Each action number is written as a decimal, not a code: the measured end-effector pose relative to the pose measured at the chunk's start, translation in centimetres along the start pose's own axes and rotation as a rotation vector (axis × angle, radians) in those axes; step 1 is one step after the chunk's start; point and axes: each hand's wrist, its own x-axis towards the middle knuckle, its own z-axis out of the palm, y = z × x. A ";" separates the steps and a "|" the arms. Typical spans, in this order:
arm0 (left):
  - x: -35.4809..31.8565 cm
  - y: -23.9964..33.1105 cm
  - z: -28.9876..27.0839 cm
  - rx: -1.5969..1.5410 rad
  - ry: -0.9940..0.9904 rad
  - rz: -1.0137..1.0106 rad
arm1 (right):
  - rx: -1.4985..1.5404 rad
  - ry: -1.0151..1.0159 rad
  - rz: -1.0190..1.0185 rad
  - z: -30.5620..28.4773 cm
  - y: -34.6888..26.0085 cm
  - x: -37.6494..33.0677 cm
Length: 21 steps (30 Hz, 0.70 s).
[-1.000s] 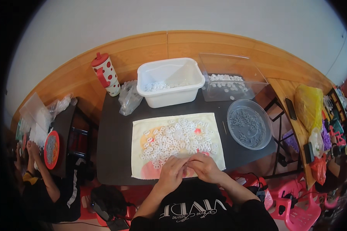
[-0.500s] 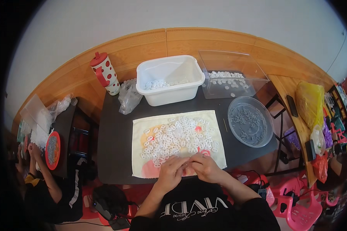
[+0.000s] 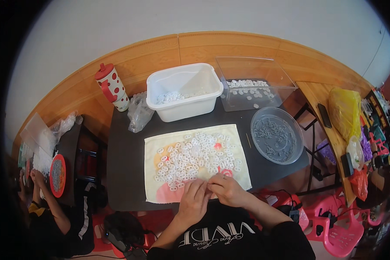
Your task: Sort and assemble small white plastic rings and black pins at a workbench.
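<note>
My left hand (image 3: 193, 200) and my right hand (image 3: 226, 190) meet at the near edge of a pale yellow cloth (image 3: 155, 147) printed with pink and orange patches. The fingertips of both are pinched together, and whatever sits between them is too small and covered to name. A ring shows on my right hand. Just beyond my fingers, many small white oval pieces with two holes (image 3: 186, 160) lie spread over the cloth. A small translucent clump (image 3: 196, 151) rests among them.
Behind the cloth stand a white tub (image 3: 184, 104) and a clear box (image 3: 255, 102), both holding small white pieces. To the right are a round clear dish (image 3: 300, 145) of small grey parts and a thin stick (image 3: 248, 141). A spotted tumbler (image 3: 112, 86) and plastic bag (image 3: 140, 113) stand back left. Another person (image 3: 56, 216) works at left.
My hands have come closer together at the fingertips, and my right hand has shifted slightly left. The whole view has shifted a little. The pieces on the cloth look unchanged.
</note>
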 end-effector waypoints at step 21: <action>-0.9 -0.3 0.5 0.159 -0.080 0.083 | 0.053 -0.043 -0.042 0.4 0.4 0.0</action>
